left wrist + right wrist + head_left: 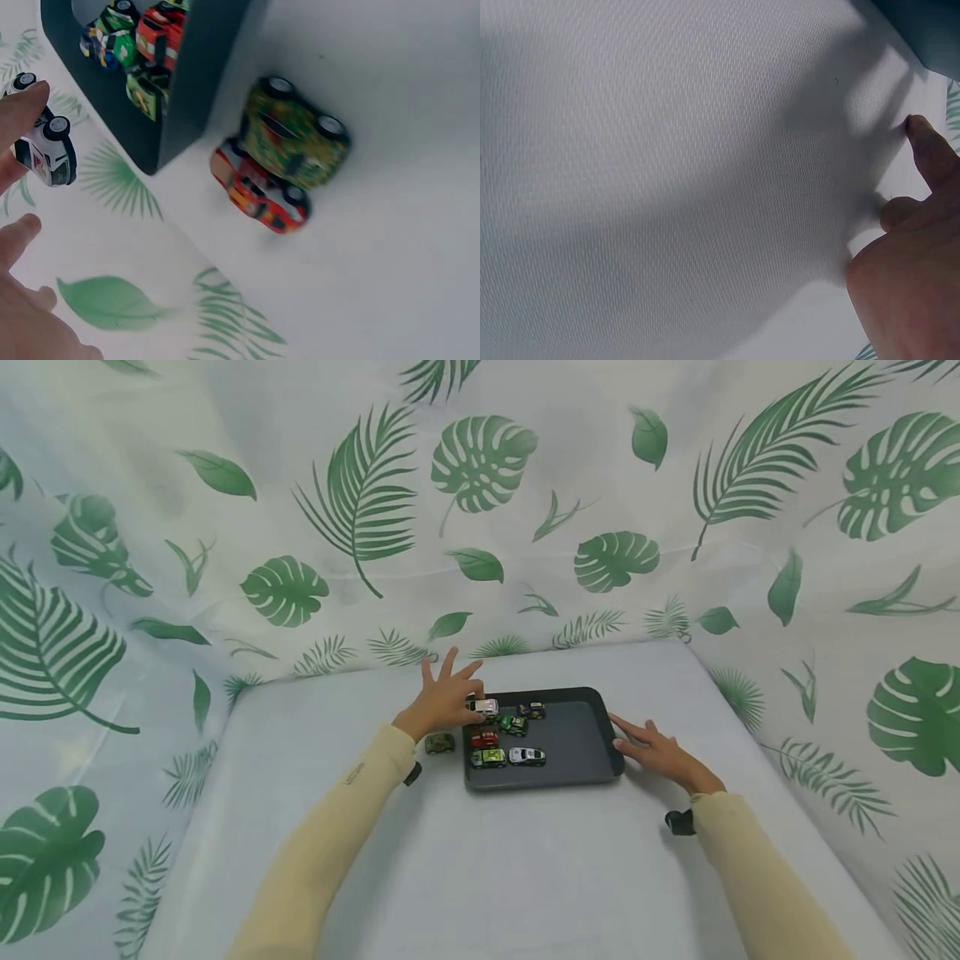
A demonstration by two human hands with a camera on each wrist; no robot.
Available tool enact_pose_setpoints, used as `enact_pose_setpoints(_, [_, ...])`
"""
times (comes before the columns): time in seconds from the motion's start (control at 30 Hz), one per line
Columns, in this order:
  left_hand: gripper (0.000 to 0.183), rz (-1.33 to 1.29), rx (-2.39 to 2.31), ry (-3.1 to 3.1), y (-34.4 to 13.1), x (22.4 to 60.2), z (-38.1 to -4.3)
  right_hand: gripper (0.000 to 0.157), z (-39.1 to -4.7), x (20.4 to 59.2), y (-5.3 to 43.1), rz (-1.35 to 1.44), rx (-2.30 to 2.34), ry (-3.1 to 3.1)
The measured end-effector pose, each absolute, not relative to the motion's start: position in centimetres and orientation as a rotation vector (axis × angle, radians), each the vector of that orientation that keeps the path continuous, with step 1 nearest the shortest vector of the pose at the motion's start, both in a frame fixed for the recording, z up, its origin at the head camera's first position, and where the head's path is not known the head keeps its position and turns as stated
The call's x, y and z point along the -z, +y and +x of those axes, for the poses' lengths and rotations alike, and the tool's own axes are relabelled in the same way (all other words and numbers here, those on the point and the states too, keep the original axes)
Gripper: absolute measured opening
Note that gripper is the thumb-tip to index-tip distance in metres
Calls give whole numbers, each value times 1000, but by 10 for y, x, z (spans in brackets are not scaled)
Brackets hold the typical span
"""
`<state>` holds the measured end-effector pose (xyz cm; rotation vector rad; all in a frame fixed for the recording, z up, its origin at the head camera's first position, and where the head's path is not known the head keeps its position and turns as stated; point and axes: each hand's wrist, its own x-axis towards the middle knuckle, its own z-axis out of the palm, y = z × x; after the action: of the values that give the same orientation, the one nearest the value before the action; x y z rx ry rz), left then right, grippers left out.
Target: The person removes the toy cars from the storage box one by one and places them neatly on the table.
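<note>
My left hand [442, 703] pinches a white toy car [51, 154] between thumb and finger, its other fingers spread. It is above the left end of a dark grey tray [577, 739]. In that end of the tray lie a green toy car [513, 724], a red one [484, 739], a yellow-green one [489, 758], a silver-white one [527, 756] and a dark one [536, 710]. Left of the tray, a camouflage toy car [292, 139] and a red-orange toy car [259, 195] touch each other. My right hand [662, 755], fingers extended, is at the tray's right edge.
A white cloth covers the table [510, 877] beneath the tray. Behind and beside it hangs a leaf-patterned sheet [525, 560]. The tray has raised walls; its right half is bare grey.
</note>
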<state>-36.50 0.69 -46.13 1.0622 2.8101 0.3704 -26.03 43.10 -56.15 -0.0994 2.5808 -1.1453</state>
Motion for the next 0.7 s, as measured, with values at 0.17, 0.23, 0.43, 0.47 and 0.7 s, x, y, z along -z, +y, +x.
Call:
enact_pose_setpoints(0.17, [28, 1035, -397, 2811, -15, 466, -361, 72, -256, 552, 424, -112, 1159, 2578])
enact_pose_setpoints(0.23, [28, 1026, -405, 2817, -24, 469, -359, 72, -254, 547, 421, -135, 1165, 2586])
enact_pose_setpoints(0.43, [29, 995, -398, 2839, -46, 482, -347, 68, -253, 548, 421, -159, 1199, 2575])
enact_pose_setpoints(0.47, [30, 987, -395, 2841, -49, 485, -345, 68, -254, 549, 421, -160, 1203, 2568])
enact_pose_setpoints(0.7, [28, 926, -389, 2850, -66, 506, -331, 71, -256, 552, 419, -124, 1168, 2573])
